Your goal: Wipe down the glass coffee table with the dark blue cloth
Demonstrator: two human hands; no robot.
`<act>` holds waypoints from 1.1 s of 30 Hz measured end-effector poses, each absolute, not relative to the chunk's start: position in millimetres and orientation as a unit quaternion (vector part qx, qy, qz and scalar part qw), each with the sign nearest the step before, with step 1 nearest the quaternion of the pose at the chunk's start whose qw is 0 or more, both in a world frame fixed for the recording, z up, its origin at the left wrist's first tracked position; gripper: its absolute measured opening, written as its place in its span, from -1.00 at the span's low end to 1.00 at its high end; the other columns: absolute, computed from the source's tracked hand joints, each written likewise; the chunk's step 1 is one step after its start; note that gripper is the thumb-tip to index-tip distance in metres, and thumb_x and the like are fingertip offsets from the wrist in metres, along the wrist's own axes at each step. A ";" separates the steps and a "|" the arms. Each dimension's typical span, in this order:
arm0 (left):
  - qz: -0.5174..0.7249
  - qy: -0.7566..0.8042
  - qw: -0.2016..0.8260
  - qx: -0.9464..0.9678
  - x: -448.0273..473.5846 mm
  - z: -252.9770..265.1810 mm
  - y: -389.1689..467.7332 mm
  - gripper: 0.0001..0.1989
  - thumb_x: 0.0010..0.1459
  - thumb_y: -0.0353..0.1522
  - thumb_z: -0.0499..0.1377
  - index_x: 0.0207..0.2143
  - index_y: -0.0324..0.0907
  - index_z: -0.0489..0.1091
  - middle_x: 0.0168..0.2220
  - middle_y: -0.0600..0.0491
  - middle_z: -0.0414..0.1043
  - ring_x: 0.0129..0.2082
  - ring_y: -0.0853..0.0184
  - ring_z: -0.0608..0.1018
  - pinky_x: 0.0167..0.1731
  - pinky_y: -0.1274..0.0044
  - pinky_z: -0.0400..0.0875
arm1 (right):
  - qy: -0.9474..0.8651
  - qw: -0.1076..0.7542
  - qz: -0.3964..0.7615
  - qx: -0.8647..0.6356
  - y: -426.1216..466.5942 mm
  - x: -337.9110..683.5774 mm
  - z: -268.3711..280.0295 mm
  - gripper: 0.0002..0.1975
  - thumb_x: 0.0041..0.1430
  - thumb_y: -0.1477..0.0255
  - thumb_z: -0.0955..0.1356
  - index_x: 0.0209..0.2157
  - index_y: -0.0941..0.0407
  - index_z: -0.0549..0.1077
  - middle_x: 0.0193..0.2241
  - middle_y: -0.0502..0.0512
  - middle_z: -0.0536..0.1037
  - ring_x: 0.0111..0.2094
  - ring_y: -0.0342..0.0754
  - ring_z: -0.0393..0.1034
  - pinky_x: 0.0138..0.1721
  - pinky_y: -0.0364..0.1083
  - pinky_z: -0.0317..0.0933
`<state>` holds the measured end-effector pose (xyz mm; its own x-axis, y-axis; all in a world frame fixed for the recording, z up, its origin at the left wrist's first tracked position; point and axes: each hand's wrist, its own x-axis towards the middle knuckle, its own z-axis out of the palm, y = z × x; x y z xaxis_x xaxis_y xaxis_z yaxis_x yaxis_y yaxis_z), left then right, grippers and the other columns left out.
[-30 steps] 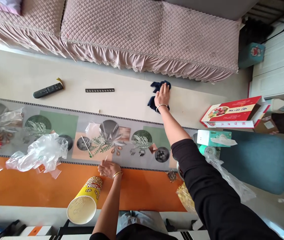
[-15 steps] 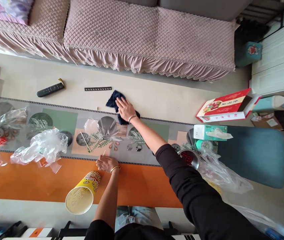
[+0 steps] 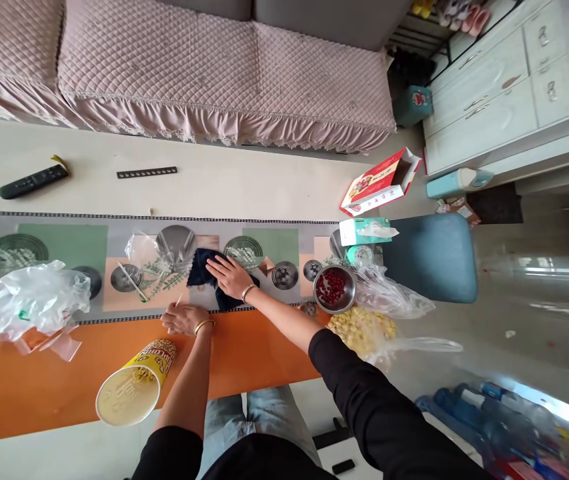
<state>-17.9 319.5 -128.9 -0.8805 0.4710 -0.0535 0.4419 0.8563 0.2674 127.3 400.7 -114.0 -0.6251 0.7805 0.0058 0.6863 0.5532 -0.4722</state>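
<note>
My right hand (image 3: pixel 228 275) presses on a dark navy cloth (image 3: pixel 237 300), its fingers laid over the bunched fabric on the patterned table runner (image 3: pixel 281 233). Near the runner's front border rests my left hand (image 3: pixel 184 319), fingers curled, with a thin pale stick (image 3: pixel 179 301) poking up from them; its exact kind is too small to tell. Just in front of that hand, a yellow popcorn bucket (image 3: pixel 137 383) lies on its side, mouth toward me, with some popcorn inside. Another thin stick (image 3: pixel 133 283) lies on the runner to the left, beside a clear crumpled plastic piece (image 3: pixel 143 248).
On the left is a crumpled plastic bag (image 3: pixel 39 297). A remote (image 3: pixel 34 181) and a black strip (image 3: pixel 147 173) lie along the far side. At right stand a metal bowl (image 3: pixel 348 300) of red fruit, a bag of popcorn (image 3: pixel 364 327), a tissue box (image 3: pixel 359 232) and a red carton (image 3: pixel 377 183).
My right hand has drawn the cloth from the far bare tabletop back toward me onto the runner. The view has turned to the right. My left hand stays near the runner's front border.
</note>
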 end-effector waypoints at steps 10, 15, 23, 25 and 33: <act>0.110 0.956 0.035 0.269 -22.6 -138.7 311.4 -0.70 0.36 -0.29 -0.17 -0.03 -0.15 0.27 0.04 -0.19 0.24 0.04 -0.01 0.32 -0.05 0.16 0.19 | -0.737 0.156 0.160 -0.638 587.8 249.9 -136.1 -0.42 0.35 0.57 0.11 0.38 0.18 0.12 0.41 0.08 0.08 0.45 0.12 -0.21 0.45 0.22 -0.25; 0.113 0.957 0.034 0.266 -22.0 -137.7 312.6 -0.71 0.34 -0.31 -0.16 -0.04 -0.13 0.28 0.02 -0.18 0.25 0.05 -0.02 0.32 -0.05 0.16 0.19 | -0.734 0.186 0.164 -0.632 546.1 255.4 -137.2 -0.43 0.34 0.63 0.08 0.34 0.19 0.21 0.36 0.12 0.19 0.41 0.05 -0.08 0.44 0.13 -0.14; 0.122 0.956 0.025 0.264 -21.6 -138.8 312.6 -0.71 0.33 -0.26 -0.14 -0.08 -0.12 0.29 0.01 -0.20 0.28 0.04 -0.07 0.35 -0.08 0.16 0.20 | -0.697 0.305 0.233 -0.605 452.9 230.7 -121.5 -0.47 0.32 0.66 0.09 0.09 0.06 0.52 0.04 0.11 0.55 0.14 -0.04 0.33 0.26 -0.02 0.22; 0.119 0.956 0.026 0.268 -21.1 -139.1 312.4 -0.69 0.33 -0.25 -0.16 -0.06 -0.13 0.30 0.03 -0.22 0.28 0.04 -0.08 0.34 -0.09 0.15 0.20 | -0.666 0.366 0.219 -0.613 479.6 253.6 -105.7 -0.50 0.33 0.64 0.10 0.06 0.06 0.53 0.02 0.11 0.56 0.10 -0.06 0.37 0.23 -0.04 0.25; 0.151 0.954 0.048 0.253 -27.0 -134.7 308.4 -0.76 0.25 -0.35 -0.07 -0.17 -0.13 0.36 -0.02 -0.19 0.33 0.02 -0.05 0.37 -0.09 0.16 0.21 | -0.561 0.450 0.111 -0.685 670.6 431.1 -59.6 -0.56 0.25 0.58 0.14 0.03 0.12 0.50 0.05 0.15 0.54 0.12 -0.04 0.38 0.28 0.05 0.17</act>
